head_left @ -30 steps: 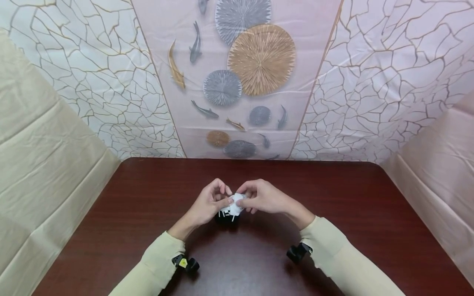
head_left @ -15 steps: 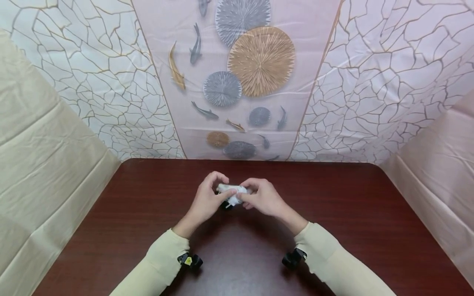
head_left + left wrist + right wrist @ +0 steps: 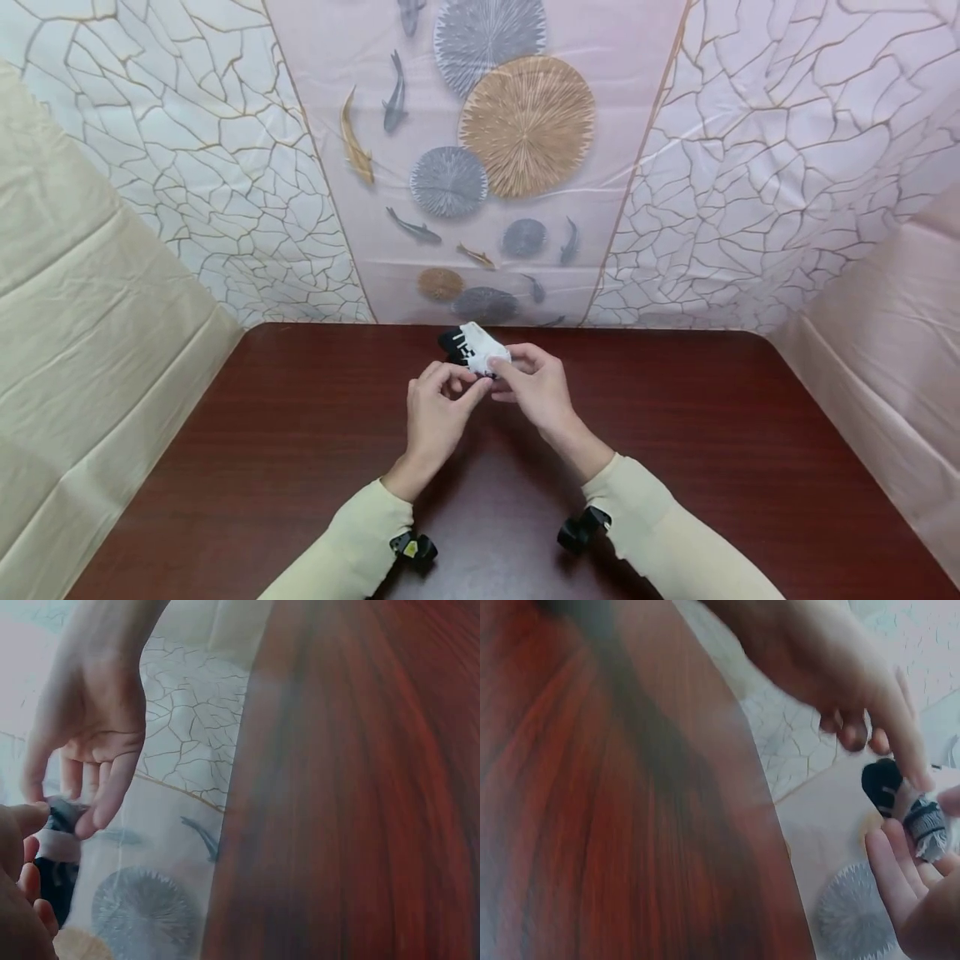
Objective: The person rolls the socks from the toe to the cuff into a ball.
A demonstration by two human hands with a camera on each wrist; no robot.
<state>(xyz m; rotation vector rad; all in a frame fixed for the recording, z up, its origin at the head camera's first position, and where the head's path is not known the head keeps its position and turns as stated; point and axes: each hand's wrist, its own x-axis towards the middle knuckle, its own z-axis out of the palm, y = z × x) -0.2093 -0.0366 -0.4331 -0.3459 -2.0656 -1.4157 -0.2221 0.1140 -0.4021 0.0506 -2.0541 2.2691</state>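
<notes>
Fingers of both the left hand (image 3: 437,412) and right hand (image 3: 534,387) pinch one black-and-white sock (image 3: 471,348), raised above the table (image 3: 712,433); its lower part is hidden behind them, blurred in wrist views.

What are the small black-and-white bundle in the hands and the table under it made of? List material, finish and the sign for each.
Black-and-white bundle: looks like soft knit fabric, matte; it bunches and shows ribbed stripes in the right wrist view. Possibly a small sock, not certain. The left hand and right hand pinch it.

Table: dark reddish wood or wood-look laminate, smooth, slightly glossy; streaked grain lines, soft reflections.
</notes>
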